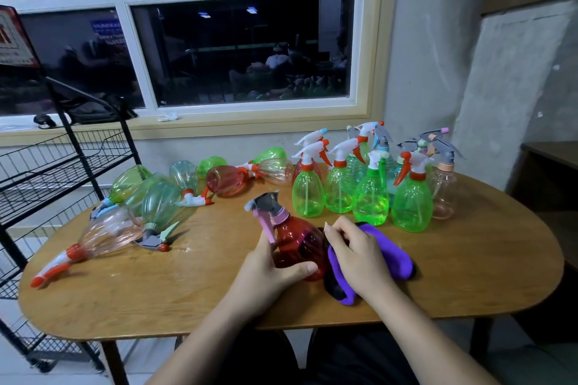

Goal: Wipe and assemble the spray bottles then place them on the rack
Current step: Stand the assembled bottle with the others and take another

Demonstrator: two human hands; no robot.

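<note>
Dark glass fills the white-framed window (237, 50) beyond the oval wooden worktop (156, 291), with a grey wall to its right. Far to the left of my fingers stands the black wire rack (62, 159), its shelves just beside the worktop's edge. Beyond my right fingers a cluster of upright bottles (369, 197), mostly green, stands with trigger heads fitted. A few peach and teal ones are at the back. Beyond and left of my left fingers, the lying bottles (162, 203) sprawl on their sides in green, teal, peach and red. The nearest peach one points its orange-and-white nozzle toward the worktop's left edge.

Between my two hands is the red spray bottle (300, 244), tilted, its grey-and-pink trigger head pointing up and to the left. My left hand (269, 275) grips its body, thumb laid across the front, the other fingers wrapped behind, under the pink trigger. My right hand (356, 256) clutches the purple cloth (391, 256), fingers (341, 234) bent over it and pressing it against the bottle's right side. The cloth's loose end lies on the worktop to the right of my knuckles.
</note>
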